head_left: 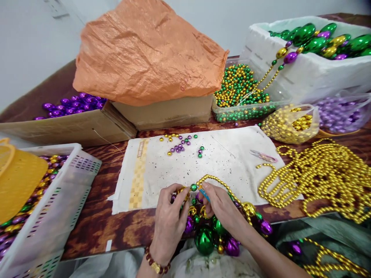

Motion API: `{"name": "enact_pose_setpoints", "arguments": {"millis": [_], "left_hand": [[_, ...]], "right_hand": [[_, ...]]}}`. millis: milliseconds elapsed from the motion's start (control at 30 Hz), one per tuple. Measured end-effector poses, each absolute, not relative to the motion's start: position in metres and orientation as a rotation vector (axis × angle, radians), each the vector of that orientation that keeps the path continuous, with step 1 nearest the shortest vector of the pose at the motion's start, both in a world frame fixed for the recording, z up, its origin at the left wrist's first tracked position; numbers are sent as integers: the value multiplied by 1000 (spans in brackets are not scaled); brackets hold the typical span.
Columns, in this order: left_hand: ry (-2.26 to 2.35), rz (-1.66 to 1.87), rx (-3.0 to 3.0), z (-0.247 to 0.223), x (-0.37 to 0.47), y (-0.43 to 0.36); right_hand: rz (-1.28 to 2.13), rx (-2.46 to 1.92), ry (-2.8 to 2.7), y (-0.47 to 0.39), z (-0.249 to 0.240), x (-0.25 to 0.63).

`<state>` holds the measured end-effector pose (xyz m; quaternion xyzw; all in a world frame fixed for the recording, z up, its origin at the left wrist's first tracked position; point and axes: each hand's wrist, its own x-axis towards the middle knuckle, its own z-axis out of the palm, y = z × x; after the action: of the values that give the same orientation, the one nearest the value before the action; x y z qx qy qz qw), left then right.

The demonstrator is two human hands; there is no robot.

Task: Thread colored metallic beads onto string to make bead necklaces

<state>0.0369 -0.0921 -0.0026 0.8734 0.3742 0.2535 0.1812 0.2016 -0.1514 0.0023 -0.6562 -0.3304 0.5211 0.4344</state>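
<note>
Near the front edge of the table, my left hand (pixel 170 214) pinches a bead necklace close to a green bead (pixel 193 187). A small blue-and-orange tool (pixel 204 193) is between the fingers of my right hand (pixel 223 204), its tip beside that bead; its exact kind is unclear. From there a gold bead chain (pixel 216 178) arches over my right hand. Below both hands hangs a cluster of larger beads, including a big green bead (pixel 204 239) and a purple bead (pixel 232 246). My fingers partly hide the held strand.
Loose small beads (pixel 179 147) and snips (pixel 263 156) lie on a white cloth (pixel 232 143). Gold chains (pixel 333 173) pile up at right. Around stand a white basket (pixel 78 185), a cardboard box (pixel 162 114), a clear bin (pixel 246 108) and a foam box (pixel 313 77).
</note>
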Motion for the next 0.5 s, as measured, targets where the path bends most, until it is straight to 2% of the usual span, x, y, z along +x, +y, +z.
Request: {"name": "enact_pose_setpoints", "arguments": {"millis": [367,500], "left_hand": [[1090,692,2275,0,36,-88],[1115,708,2096,-4,30,-77]], "right_hand": [[1399,-1571,-802,-156,2,208],[1191,-1700,-1016,-146,6,248]]}}
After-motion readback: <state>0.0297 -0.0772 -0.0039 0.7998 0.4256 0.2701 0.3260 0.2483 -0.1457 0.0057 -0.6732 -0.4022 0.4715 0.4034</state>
